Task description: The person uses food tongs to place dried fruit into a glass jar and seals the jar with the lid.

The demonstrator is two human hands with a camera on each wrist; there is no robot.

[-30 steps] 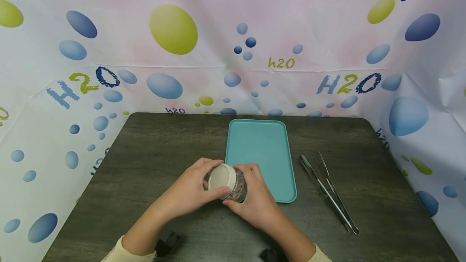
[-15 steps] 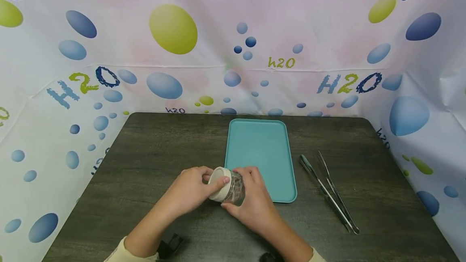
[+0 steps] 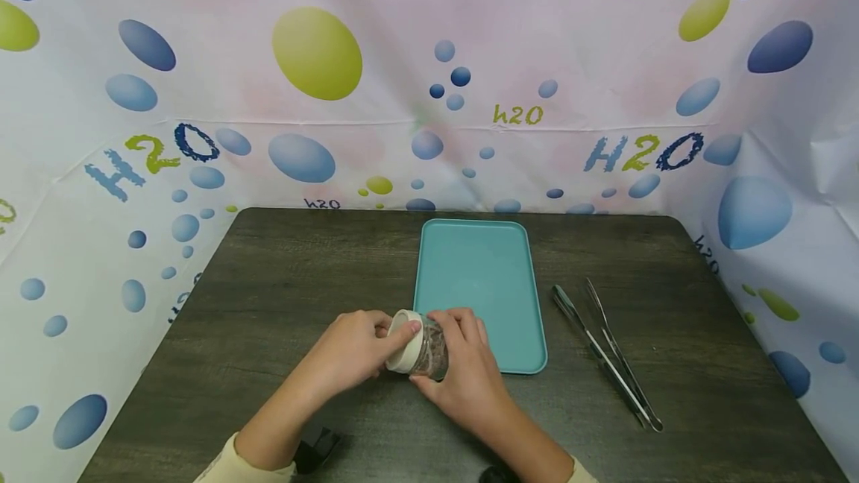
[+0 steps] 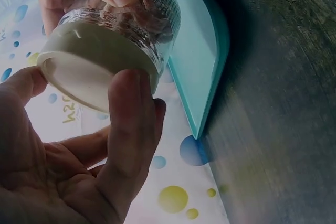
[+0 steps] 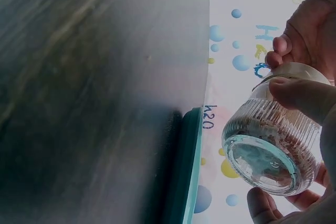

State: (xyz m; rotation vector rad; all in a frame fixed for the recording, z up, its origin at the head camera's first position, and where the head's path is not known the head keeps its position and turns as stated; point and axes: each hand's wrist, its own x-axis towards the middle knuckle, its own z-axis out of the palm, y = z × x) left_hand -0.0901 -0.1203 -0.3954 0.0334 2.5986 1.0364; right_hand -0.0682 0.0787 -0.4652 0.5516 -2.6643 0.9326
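In the head view, both hands hold a ribbed clear glass jar (image 3: 433,349) above the table, just in front of the tray. It lies tilted on its side, its cream lid (image 3: 406,341) facing left. My left hand (image 3: 356,352) pinches the lid between thumb and fingers. My right hand (image 3: 466,371) grips the glass body from the right. Through the glass in the left wrist view, small pinkish-brown pieces (image 4: 149,17) show, their kind unclear. From the right wrist view, the jar's round base (image 5: 265,165) is visible, and the lid sits on the jar.
A turquoise tray (image 3: 479,282) lies flat behind the hands on the dark wood-look table (image 3: 322,259). Metal tongs (image 3: 614,364) lie to its right. Near the left wrist is a black object (image 3: 317,452). A bubble-patterned sheet (image 3: 429,80) surrounds the table's back and sides.
The jar has tipped so that its lid turns from facing up towards facing left. My left thumb and fingers have shifted around the lid. Tray and tongs stay put.
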